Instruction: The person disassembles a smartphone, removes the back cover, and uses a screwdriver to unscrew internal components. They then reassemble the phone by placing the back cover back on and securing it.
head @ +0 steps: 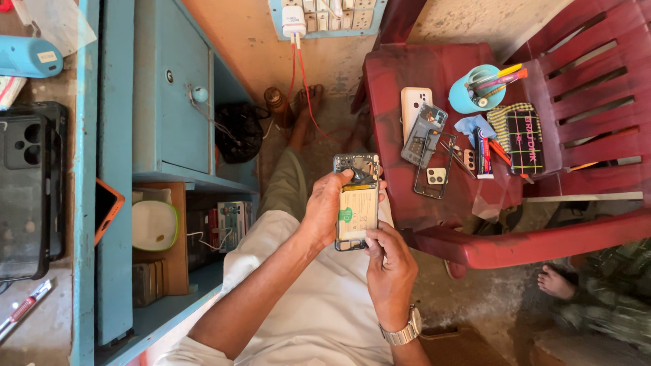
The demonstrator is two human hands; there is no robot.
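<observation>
Head view: a person sits over their own lap, both hands on an opened phone [357,202].
Phone: held in the air above the lap, between the knees and the red chair [475,230]; back cover off, battery and top circuit board bare.
Left hand [327,207]: wrapped round the phone's left edge, thumb lying across its upper part near the board.
Right hand [390,268]: fingers pinched at the phone's lower right corner; whether they hold a small tool or part, I cannot tell.
Watch [405,332]: metal band on the right wrist.
Done so far: judging by the bare insides, the opening-up is finished; a white back cover [414,102], a grey inner frame [426,134] and a loose camera piece [436,176] already lie on the chair seat.
Left to do: the battery still sits in the body and the board looks in place, so the inner work seems at an early to middle stage.
Chair seat: also carries a blue cup of tools [477,89], a blue cloth [472,125] and a striped pouch [522,139].
Cabinet [173,95]: blue, to the left, with open shelves of boxes below.
Charger [293,20]: white, plugged into a wall strip, red cable hanging down.
In the way: nothing blocks the hands; the loose parts lie near the seat's front edge, close to the phone.
Nearby: another person's bare foot [556,281] at lower right.
</observation>
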